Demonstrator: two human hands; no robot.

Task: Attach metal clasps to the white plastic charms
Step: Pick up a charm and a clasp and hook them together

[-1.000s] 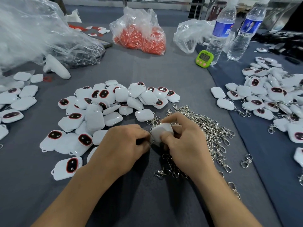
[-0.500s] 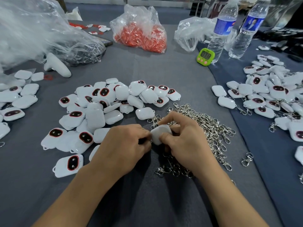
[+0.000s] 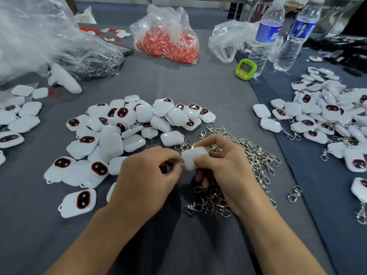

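Note:
My right hand (image 3: 222, 171) grips a white plastic charm (image 3: 193, 158) between thumb and fingers, just above the table. My left hand (image 3: 147, 179) pinches a small metal clasp (image 3: 181, 162) against the charm's left edge; most of the clasp is hidden by my fingers. A heap of loose metal clasps (image 3: 252, 155) lies under and to the right of my right hand. A pile of white charms (image 3: 123, 132), several with dark oval faces, lies to the left of and beyond my hands.
More charms with clasps lie on the blue cloth at right (image 3: 325, 118), others at the far left (image 3: 17, 120). At the back stand a bag of red parts (image 3: 168, 42), a green timer (image 3: 245, 68), two water bottles (image 3: 264, 36) and clear plastic bags (image 3: 39, 36).
Both hands stay together at the charm with only slight finger shifts. The view has tilted a little; the piles have not moved.

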